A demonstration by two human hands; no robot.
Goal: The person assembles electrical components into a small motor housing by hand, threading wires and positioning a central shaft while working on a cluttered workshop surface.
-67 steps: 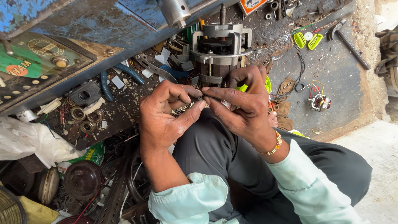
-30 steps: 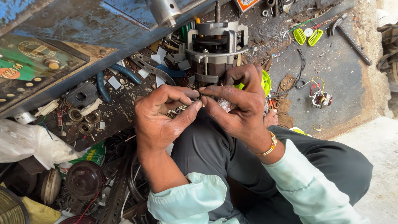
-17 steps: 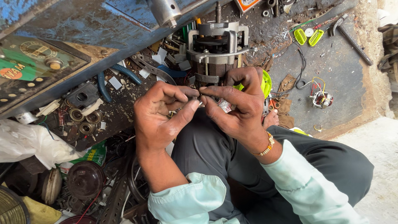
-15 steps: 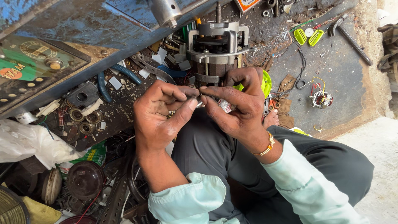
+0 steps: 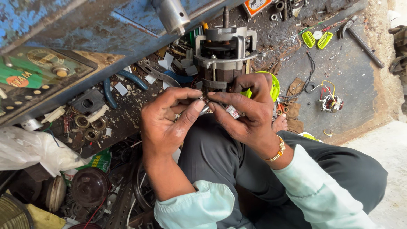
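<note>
Metal motor [image 5: 224, 55] stands before both hands, left hand [image 5: 169, 123] and right hand [image 5: 250, 114] pinching one small metal part [image 5: 204, 109].

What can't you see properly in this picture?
- Head view: the small shiny piece pinched between the left hand and the right hand is mostly covered by fingertips; its kind cannot be told.
- The motor's lower end is hidden behind both hands.
- The metal tube is cut off by the top edge.
- The rings on the floor are too small to tell apart.
</note>
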